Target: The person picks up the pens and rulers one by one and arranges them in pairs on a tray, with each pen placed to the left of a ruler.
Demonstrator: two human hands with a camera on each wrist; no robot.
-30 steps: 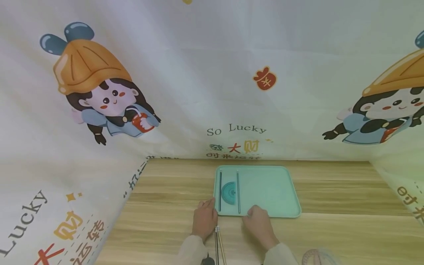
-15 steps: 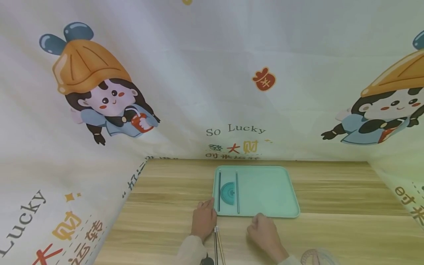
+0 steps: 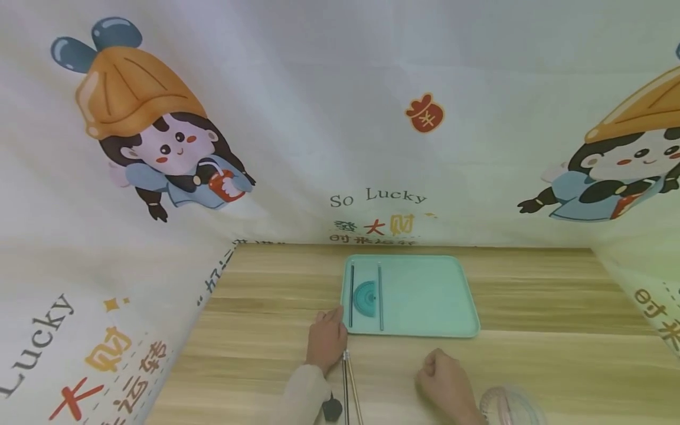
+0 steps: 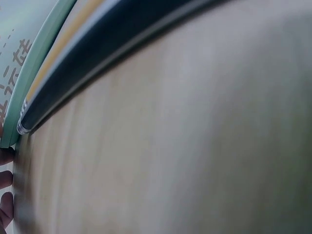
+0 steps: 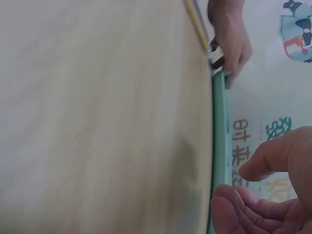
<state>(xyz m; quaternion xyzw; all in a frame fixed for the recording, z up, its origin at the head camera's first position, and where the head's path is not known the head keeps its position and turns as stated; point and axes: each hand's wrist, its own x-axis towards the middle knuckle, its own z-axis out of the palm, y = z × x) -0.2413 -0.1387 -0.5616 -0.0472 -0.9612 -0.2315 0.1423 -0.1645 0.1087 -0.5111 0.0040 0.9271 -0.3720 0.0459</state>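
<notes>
A mint-green tray (image 3: 425, 295) lies on the table. At its left side are a teal protractor (image 3: 365, 298), a thin dark stick (image 3: 352, 295) and a thin blue-grey stick (image 3: 380, 298). My left hand (image 3: 326, 339) touches the tray's front left corner with its fingertips. Just right of that wrist lie a dark pencil (image 4: 73, 68) and a yellow pencil (image 3: 355, 386), side by side. In front of the tray, apart from it, my right hand (image 3: 446, 378) hovers or rests with loosely bent fingers. The right wrist view shows its thumb (image 5: 265, 158) apart from the fingers, nothing between.
At the lower right, beside my right forearm, stands a clear round container (image 3: 523, 407) with a pinkish curved piece, perhaps a protractor, in it. A small black object (image 3: 332, 408) sits by my left sleeve. Printed cloth (image 3: 292, 147) hangs behind the wooden table (image 3: 255, 342) and at its sides.
My right hand has left the tray's front edge and moved back toward me and right, nearer the clear container. The left hand keeps its place at the corner. The head view has tilted slightly down.
</notes>
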